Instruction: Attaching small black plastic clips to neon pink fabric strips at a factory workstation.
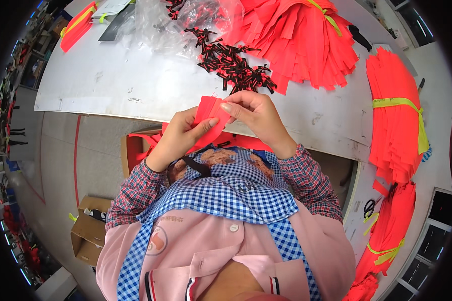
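Observation:
A coral-red zipper tape (pixel 211 108) is held up between both hands at the front edge of the white table. My left hand (pixel 183 133) is closed on its lower part, thumb pressed against the face of the tape. With thumb and forefinger, my right hand (pixel 258 113) pinches its right side near the top end. The tape's lower end passes behind my fingers, out of sight. Just beyond my hands lies a heap of small black-and-red zipper pulls (pixel 236 67). More red tape (pixel 145 143) hangs below the table edge by my lap.
A large fanned bundle of red tapes (pixel 301 45) lies at the back right, beside clear plastic bags (pixel 155 30). Yellow-tied bundles (pixel 394 120) line the right side, with black-handled scissors (pixel 369 207) nearby. Cardboard boxes (pixel 88 231) stand on the floor at left.

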`<state>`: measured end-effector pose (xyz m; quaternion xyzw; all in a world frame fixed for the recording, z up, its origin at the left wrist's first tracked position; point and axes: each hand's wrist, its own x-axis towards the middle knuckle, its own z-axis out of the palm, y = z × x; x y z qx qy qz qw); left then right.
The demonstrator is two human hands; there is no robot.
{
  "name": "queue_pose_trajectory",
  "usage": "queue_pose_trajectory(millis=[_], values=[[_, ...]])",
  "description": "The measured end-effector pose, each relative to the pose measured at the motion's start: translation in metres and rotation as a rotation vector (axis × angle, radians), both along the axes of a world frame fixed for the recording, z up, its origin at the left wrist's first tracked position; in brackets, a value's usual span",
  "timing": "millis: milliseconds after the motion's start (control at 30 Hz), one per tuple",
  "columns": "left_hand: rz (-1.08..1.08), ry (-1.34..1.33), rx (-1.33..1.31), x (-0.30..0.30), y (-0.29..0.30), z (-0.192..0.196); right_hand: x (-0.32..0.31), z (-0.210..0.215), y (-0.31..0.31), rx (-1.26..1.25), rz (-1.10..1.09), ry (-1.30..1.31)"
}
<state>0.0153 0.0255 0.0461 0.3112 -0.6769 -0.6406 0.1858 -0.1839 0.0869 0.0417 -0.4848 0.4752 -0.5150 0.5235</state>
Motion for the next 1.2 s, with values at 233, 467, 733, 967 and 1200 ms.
queue_pose_trajectory(millis=[233, 467, 733, 967, 1200], values=[[0.210, 0.116, -0.203, -0.009, 0.007, -0.001, 0.012, -0.021, 0.007, -0.036, -0.034, 0.007], [0.207, -0.013, -0.840, -0.013, 0.010, -0.009, 0.030, -0.039, 0.006, -0.060, -0.064, -0.219], [0.165, -0.002, -1.051, -0.013, 0.017, -0.020, 0.029, -0.071, -0.005, 0.163, -0.056, -0.714], [0.441, 0.009, -0.100, 0.001, -0.003, -0.027, -0.024, -0.141, -0.047, -0.065, -0.250, 1.239], [0.113, -0.190, -0.013, -0.001, 0.021, -0.032, -0.041, -0.158, -0.105, -0.169, -0.213, 1.299]])
